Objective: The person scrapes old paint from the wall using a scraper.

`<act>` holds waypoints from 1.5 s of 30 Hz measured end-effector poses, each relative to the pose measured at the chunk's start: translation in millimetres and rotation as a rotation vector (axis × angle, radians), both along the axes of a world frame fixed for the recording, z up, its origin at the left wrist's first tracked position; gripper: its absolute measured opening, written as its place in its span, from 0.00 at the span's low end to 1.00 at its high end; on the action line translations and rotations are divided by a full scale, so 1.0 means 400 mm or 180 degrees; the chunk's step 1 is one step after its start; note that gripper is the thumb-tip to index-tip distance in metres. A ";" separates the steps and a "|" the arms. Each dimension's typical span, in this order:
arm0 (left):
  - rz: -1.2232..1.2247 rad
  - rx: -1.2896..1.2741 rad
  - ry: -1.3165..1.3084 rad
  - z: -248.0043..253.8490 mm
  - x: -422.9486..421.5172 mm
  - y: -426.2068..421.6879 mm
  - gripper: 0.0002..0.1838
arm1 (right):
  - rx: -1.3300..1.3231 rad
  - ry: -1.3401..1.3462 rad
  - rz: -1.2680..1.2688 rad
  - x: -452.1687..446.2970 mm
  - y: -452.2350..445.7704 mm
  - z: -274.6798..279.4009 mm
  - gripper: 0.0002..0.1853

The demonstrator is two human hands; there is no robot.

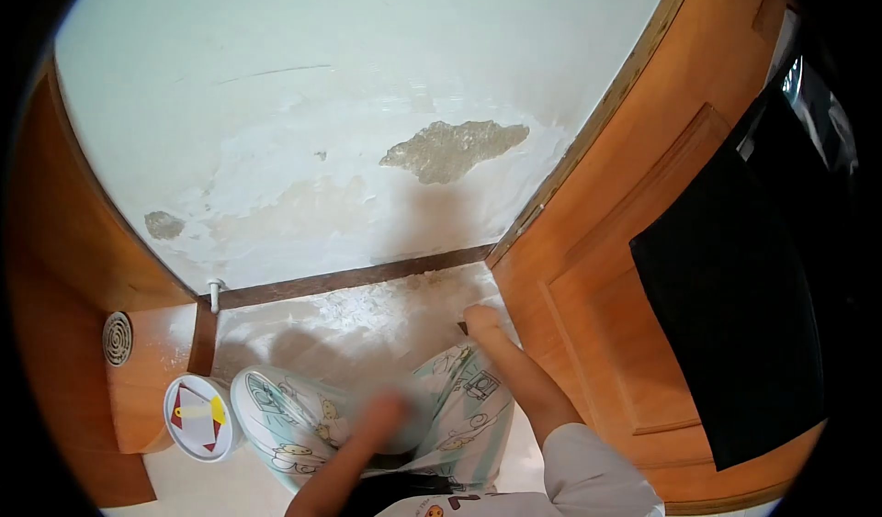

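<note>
left hand (384, 414) blurred, dark item (463, 328) in right hand (481, 319) mostly hidden

A wooden panelled door (625, 315) and a dark skirting board (367, 276) frame a patchy, peeling wall (303, 177) in what looks like a home interior, with white powder (367, 306) strewn across the pale floor (294, 324) below.

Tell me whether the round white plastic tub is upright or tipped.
Upright: the tub shows its round top facing up, with its side running down below the rim.
</note>
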State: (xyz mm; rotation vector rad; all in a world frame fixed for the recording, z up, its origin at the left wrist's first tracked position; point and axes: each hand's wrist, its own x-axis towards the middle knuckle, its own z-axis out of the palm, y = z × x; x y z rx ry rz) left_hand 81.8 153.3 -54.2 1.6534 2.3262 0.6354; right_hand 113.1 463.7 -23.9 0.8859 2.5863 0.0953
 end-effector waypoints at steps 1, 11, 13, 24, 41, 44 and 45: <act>-0.0049 0.0070 0.0035 0.011 0.003 0.002 0.12 | 0.0151 -0.0145 0.0115 -0.004 0.000 0.013 0.10; -0.0035 0.0008 0.0067 0.008 0.000 -0.006 0.12 | 0.0418 0.0920 0.0458 -0.025 -0.008 0.381 0.11; -0.0042 -0.0033 0.0009 0.008 0.001 -0.004 0.13 | 0.0738 0.1108 0.0861 -0.024 -0.019 0.493 0.11; 0.0091 -0.0021 -0.0119 0.005 0.001 0.007 0.15 | 0.1968 0.1616 0.2509 -0.237 -0.127 0.712 0.11; -0.0004 -0.0354 0.0201 -0.012 0.005 0.021 0.18 | 0.2285 0.0987 0.3054 -0.442 -0.188 0.753 0.06; -0.0042 -0.0574 0.0053 0.004 0.009 0.029 0.18 | 0.1535 0.0492 0.2846 -0.455 -0.208 0.638 0.03; -0.0043 -0.0659 -0.0017 0.009 0.001 0.027 0.17 | 0.1568 0.0437 0.3042 -0.456 -0.217 0.574 0.03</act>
